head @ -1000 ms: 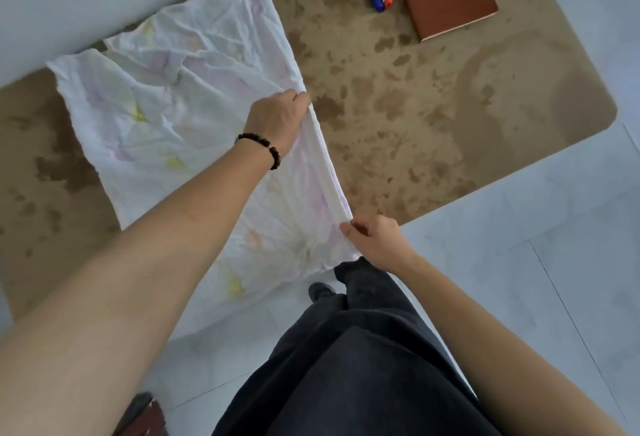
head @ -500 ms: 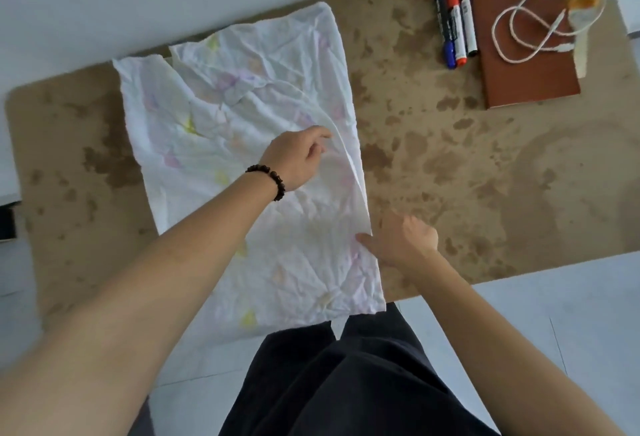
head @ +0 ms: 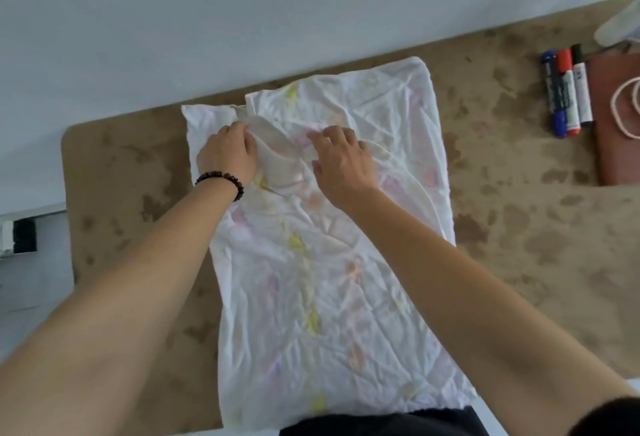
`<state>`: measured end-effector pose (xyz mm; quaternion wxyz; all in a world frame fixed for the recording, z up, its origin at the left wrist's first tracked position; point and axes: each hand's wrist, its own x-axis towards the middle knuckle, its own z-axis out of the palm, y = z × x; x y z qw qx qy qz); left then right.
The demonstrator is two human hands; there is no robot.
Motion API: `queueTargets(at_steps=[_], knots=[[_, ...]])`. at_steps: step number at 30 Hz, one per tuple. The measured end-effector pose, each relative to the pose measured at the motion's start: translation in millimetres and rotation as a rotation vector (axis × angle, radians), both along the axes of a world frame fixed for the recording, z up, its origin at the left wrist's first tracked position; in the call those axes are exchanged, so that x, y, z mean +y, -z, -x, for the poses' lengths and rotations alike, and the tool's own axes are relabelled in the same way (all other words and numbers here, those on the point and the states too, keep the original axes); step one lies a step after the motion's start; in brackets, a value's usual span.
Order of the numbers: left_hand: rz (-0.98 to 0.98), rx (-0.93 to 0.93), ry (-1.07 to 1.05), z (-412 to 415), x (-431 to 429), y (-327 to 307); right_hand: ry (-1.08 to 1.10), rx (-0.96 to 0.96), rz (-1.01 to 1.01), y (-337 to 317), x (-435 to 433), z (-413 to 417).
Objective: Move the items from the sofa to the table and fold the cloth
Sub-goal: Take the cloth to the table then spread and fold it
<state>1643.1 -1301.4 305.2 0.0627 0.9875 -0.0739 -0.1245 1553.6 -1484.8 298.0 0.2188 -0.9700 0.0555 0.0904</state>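
A white, crumpled cloth [head: 322,280] with faint pink and yellow marks lies lengthwise on the brown mottled table [head: 519,228], its near end hanging over the front edge. My left hand [head: 227,155], with a dark bead bracelet at the wrist, pinches a raised flap of the cloth near its far left corner. Just right of that flap, my right hand [head: 341,158] rests on the cloth with fingers spread. Both forearms stretch over the cloth.
Three markers [head: 566,89] (blue, red, black) lie at the far right next to a brown notebook [head: 620,131] with a white cable [head: 623,106] on it. A white object [head: 620,25] sits at the top right. A pale wall borders the table's far side.
Both hands have left the cloth's right edge and moved to its far left part. The doubled cloth now lies flatter on the table. The view has shifted over the table.
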Motion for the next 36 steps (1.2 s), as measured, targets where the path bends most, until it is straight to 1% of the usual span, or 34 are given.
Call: queueTargets(at_steps=[2,3,5,7,9,10,13,15,17,18,20,23,25,27,28,30,32,34,36], knots=[[-0.066,-0.042,0.013,-13,10,5,-0.009,0.039,0.033,4,-8,-15],[-0.074,-0.064,0.01,-17,13,7,0.042,0.03,-0.005,2,-15,-21],[-0.07,-0.086,0.003,-25,14,9,0.239,-0.008,-0.136,-4,-36,-33],[-0.067,-0.066,0.044,-31,12,10,0.511,-0.041,-0.259,-7,-65,-43],[-0.051,-0.042,0.086,-32,9,12,0.75,-0.042,-0.315,-7,-95,-50],[-0.035,-0.035,0.092,-32,7,12,0.806,-0.013,-0.314,-4,-107,-51],[0.024,-0.065,0.078,-35,3,13,0.799,0.097,-0.281,0,-126,-44],[0.081,-0.11,-0.011,-38,2,10,0.783,0.088,-0.304,2,-131,-41],[0.187,-0.173,-0.111,-39,0,5,0.743,0.071,-0.322,1,-131,-41],[0.231,-0.198,-0.127,-40,0,2,0.715,0.075,-0.324,0,-128,-42],[0.256,-0.193,-0.097,-40,-1,-1,0.64,0.106,-0.296,-2,-119,-44],[0.229,-0.153,-0.079,-41,2,-2,0.575,0.157,-0.216,2,-109,-51],[0.282,-0.167,-0.066,-42,3,-3,0.617,0.113,-0.2,2,-111,-56],[0.374,-0.181,-0.032,-43,1,-2,0.659,0.072,-0.164,1,-115,-59],[0.417,-0.19,-0.02,-44,-1,-2,0.67,0.079,-0.161,2,-118,-60],[0.461,-0.203,-0.02,-46,-3,1,0.683,0.173,-0.176,0,-120,-59],[0.444,-0.217,-0.031,-49,-4,5,0.652,0.268,-0.146,0,-121,-58],[0.416,-0.245,-0.026,-53,-3,8,0.635,0.234,-0.099,-1,-124,-60],[0.418,-0.268,-0.048,-58,-5,9,0.697,0.125,-0.086,-4,-131,-64]])
